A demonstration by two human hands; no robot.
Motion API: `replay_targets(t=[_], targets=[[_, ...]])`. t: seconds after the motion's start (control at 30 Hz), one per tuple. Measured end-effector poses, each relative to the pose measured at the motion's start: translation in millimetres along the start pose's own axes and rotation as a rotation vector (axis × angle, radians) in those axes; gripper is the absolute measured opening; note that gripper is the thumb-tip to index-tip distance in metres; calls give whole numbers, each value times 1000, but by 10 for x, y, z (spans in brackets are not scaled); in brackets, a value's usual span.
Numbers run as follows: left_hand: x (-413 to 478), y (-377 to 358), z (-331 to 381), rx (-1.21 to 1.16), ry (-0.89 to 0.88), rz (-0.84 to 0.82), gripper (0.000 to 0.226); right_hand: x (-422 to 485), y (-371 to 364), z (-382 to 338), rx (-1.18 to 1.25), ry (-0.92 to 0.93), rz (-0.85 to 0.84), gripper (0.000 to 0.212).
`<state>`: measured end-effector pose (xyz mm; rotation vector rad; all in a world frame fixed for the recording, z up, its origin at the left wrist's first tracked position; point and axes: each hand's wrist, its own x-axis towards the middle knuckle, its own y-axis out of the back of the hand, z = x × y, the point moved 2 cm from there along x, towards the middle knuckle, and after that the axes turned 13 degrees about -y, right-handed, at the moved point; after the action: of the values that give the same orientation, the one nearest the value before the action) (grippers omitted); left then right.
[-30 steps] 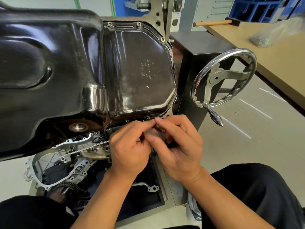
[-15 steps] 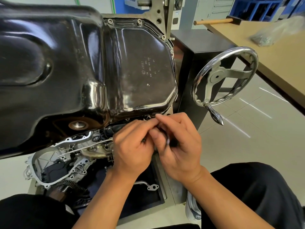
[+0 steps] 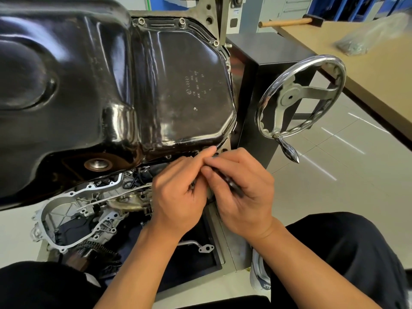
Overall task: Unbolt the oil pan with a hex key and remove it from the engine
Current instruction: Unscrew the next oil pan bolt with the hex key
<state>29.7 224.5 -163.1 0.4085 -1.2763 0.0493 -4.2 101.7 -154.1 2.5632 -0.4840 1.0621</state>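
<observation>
The black oil pan [image 3: 111,85] filled the upper left of the frame and had not shifted over the last second. It sat seated on the engine [image 3: 84,210], whose silver cover showed below it at lower left. Both hands had stayed together at the pan's lower rim, centre frame, but their grip had changed. The right hand [image 3: 245,197], which a second earlier showed only bunched fingers, had turned so that a dark hex key [image 3: 230,185] lay across its curled fingers, clamped there. The left hand [image 3: 178,197] had its fingers curled against the right fingertips, one finger reaching up to the rim. Whether it pinched the key's tip or a bolt I cannot tell, since that spot was hidden. Three rim bolts [image 3: 182,20] sat in place along the pan's upper edge. By my judgement a lower-rim bolt was being worked, and removal was well off.
</observation>
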Motion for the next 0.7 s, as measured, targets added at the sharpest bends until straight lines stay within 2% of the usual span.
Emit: replay_targets(t=[0.2,0.3,0.4,0.57,0.7], targets=[[10,49,-17,56,37,94,13,-3,-4,-16,-40,-60,0,23],[35,51,-4,23,62,68,26,-4,23,-41,-28,-48,43,15],[34,47,-8,21,51,38,16,-11,11,-52,-6,-41,33,11],[-11,28,-50,-53,32,-22,15,4,-29,-28,-2,-14,-5,18],[16,56,-19,-12,51,80,19,8,-13,-1,-19,-57,-23,31]])
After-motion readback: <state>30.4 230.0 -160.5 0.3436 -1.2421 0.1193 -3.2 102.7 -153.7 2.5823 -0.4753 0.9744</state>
